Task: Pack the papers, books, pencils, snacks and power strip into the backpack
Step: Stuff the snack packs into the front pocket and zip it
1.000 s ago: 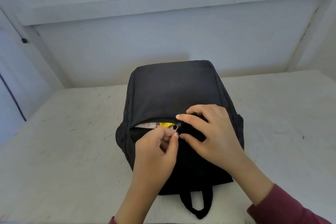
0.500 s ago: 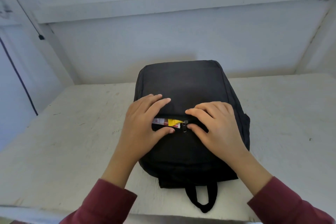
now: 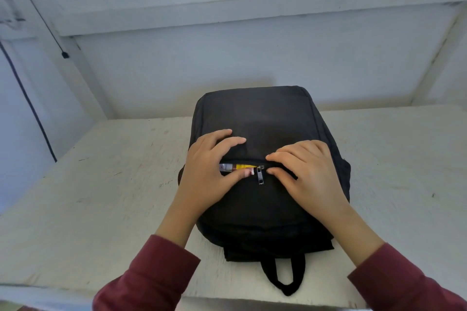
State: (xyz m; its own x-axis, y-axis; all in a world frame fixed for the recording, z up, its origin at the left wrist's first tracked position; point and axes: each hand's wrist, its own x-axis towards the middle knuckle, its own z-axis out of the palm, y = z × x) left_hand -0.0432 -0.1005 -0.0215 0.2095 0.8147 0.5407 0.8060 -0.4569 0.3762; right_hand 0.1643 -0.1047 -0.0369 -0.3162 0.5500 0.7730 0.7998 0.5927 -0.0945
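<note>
The black backpack point(image 3: 257, 113) lies flat on the white table point(image 3: 101, 197), its carry loop at 6 o'clock. My left hand point(image 3: 204, 174) rests open on it, fingers spread and thumb pressing at the pocket slot, and my right hand point(image 3: 310, 174), at its 3 o'clock, presses the fabric with fingers extended, gripping nothing. The snack wrapper point(image 3: 242, 166) shows in the slot just above my left thumb, with the zipper pull point(image 3: 260, 176) at its 3 o'clock end.

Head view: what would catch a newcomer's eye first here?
A black fabric backpack lies flat in the middle of the white painted table, with the left hand and right hand resting on its front. Between them, a yellow snack wrapper shows through the half-open pocket slit, beside the silver metal zipper pull.
</note>
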